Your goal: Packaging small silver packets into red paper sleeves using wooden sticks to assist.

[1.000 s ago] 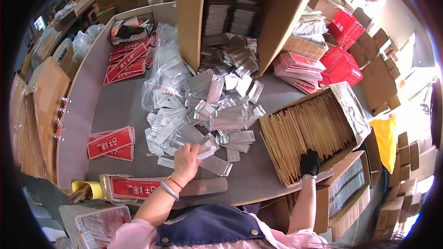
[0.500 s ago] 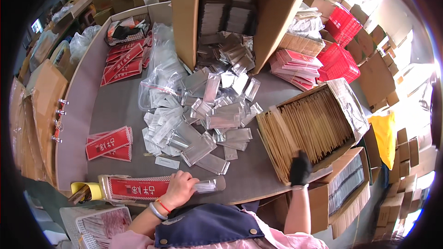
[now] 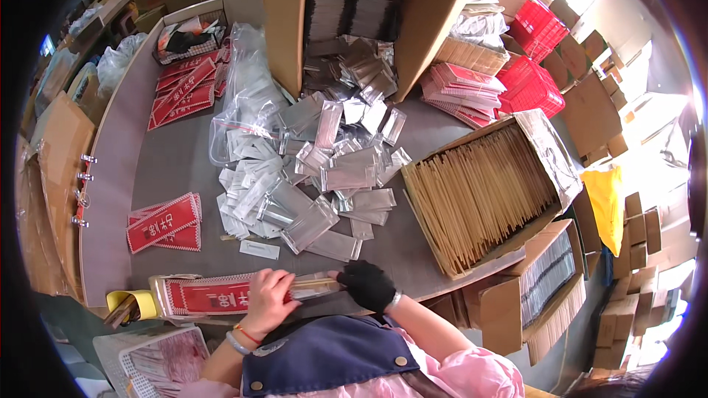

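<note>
At the table's front edge, my bare left hand [image 3: 268,302] presses with bent fingers on the right end of a red printed paper sleeve [image 3: 214,298]. The sleeve lies in a long shallow holder [image 3: 161,299]. My right hand [image 3: 366,285], in a black glove, is closed at the right end of some thin wooden sticks [image 3: 317,282]. Their left ends reach the sleeve beside my left fingers; how far they go in is hidden. Just beyond lies a heap of clear, silvery flat packets [image 3: 346,177]. A carton of upright wooden sticks [image 3: 479,199] stands to the right.
Loose red sleeves [image 3: 166,225] lie at the left, with more stacked behind. A tall open carton [image 3: 284,22] stands at the back. A yellow cup [image 3: 147,304] adjoins the holder. Below the edge are a white basket [image 3: 158,361] and a carton of grey packets [image 3: 546,280].
My right hand has come from the carton of sticks to the holder, bringing wooden sticks. My left hand has shifted slightly on the red sleeve. The whole view has moved a little.
</note>
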Demonstrator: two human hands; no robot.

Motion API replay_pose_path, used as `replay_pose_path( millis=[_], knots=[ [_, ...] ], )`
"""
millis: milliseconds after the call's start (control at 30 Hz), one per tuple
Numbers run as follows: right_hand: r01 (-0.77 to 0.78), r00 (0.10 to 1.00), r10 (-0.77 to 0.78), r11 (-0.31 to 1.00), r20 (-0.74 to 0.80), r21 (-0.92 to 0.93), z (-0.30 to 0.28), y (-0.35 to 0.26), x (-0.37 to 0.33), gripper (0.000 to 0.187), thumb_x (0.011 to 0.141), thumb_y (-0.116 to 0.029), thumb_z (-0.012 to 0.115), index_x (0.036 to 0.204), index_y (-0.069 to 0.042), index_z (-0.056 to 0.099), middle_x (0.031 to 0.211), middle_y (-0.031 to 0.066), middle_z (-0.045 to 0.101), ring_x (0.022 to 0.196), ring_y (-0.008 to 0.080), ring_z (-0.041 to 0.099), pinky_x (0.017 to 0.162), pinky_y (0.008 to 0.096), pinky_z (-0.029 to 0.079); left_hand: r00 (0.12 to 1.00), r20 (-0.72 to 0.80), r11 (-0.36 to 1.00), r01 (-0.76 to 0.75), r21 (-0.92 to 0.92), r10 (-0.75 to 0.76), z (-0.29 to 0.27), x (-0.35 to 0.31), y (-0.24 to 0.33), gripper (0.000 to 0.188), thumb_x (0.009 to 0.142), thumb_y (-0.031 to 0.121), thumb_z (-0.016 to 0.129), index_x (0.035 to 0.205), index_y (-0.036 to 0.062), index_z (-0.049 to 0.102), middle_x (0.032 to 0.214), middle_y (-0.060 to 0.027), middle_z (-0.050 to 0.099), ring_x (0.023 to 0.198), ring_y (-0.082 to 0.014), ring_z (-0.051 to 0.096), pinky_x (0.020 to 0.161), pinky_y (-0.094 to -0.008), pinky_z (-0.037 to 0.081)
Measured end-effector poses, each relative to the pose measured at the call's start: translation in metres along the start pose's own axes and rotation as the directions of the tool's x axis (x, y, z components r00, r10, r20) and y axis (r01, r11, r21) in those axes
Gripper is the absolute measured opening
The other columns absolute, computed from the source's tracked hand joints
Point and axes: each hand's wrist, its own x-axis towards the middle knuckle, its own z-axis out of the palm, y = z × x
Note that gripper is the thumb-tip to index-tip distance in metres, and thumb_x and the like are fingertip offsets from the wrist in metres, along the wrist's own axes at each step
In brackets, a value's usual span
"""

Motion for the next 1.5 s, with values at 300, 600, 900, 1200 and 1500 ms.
replay_pose_path(
  millis=[300, 600, 900, 1200, 1500],
  knots=[
    [-0.155, 0.980, 0.193, 0.888, -0.046, 0.432, 0.055, -0.020, 0.017, 0.029, 0.079, -0.014, 0.073, 0.106, -0.004, 0.065, 0.096, 0.0169, 0.064, 0.092, 0.0364, 0.064, 0.078, 0.0411, 0.052, 0.998, 0.038, 0.999, -0.050, 0.022, 0.049, 0.014, 0.019, 0.013, 0.065, 0.061, 0.014, 0.085, 0.121, 0.0030, 0.061, 0.116, -0.0081, 0.058, 0.110, -0.0305, 0.051, 0.094, -0.0458, 0.042],
    [0.012, 0.999, -0.007, 0.994, 0.050, -0.106, -0.008, -0.043, 0.030, 0.066, 0.065, -0.044, 0.081, 0.120, -0.013, 0.061, 0.112, 0.0093, 0.062, 0.108, 0.0307, 0.058, 0.090, 0.0468, 0.041, 0.931, 0.321, 0.960, -0.235, 0.155, 0.175, -0.019, 0.030, 0.006, 0.028, 0.068, 0.018, 0.075, 0.095, 0.0167, 0.068, 0.112, -0.0086, 0.057, 0.105, -0.0295, 0.053, 0.087, -0.0450, 0.043],
    [-0.162, 0.983, 0.137, 0.963, -0.125, -0.217, -0.059, -0.033, 0.014, 0.059, 0.064, -0.040, 0.082, 0.109, -0.009, 0.060, 0.101, 0.0098, 0.059, 0.098, 0.0316, 0.056, 0.083, 0.0469, 0.040, 0.973, -0.223, 0.879, 0.059, 0.473, 0.055, -0.111, 0.032, -0.075, 0.021, 0.071, 0.005, 0.068, 0.091, 0.0028, 0.064, 0.120, -0.0151, 0.056, 0.108, -0.0351, 0.054, 0.087, -0.0470, 0.049],
    [-0.085, 0.996, 0.084, 0.981, -0.012, -0.175, -0.050, -0.058, 0.026, 0.058, 0.062, -0.037, 0.081, 0.109, -0.009, 0.060, 0.103, 0.0096, 0.059, 0.099, 0.0318, 0.056, 0.088, 0.0467, 0.038, 0.851, -0.298, 0.877, 0.473, 0.080, -0.431, 0.017, -0.031, -0.033, 0.093, 0.060, 0.046, 0.089, 0.134, 0.0036, 0.051, 0.142, -0.0189, 0.041, 0.133, -0.0424, 0.034, 0.110, -0.0626, 0.024],
    [0.003, 0.994, 0.006, 0.997, 0.113, -0.082, -0.017, -0.053, 0.031, 0.059, 0.062, -0.040, 0.082, 0.108, -0.008, 0.061, 0.102, 0.0109, 0.059, 0.096, 0.0326, 0.056, 0.085, 0.0473, 0.039, 0.849, -0.302, 0.892, 0.453, -0.004, -0.432, 0.018, -0.031, -0.037, 0.102, 0.060, 0.046, 0.090, 0.140, 0.0040, 0.045, 0.143, -0.0182, 0.041, 0.137, -0.0425, 0.032, 0.112, -0.0624, 0.021]
  ],
)
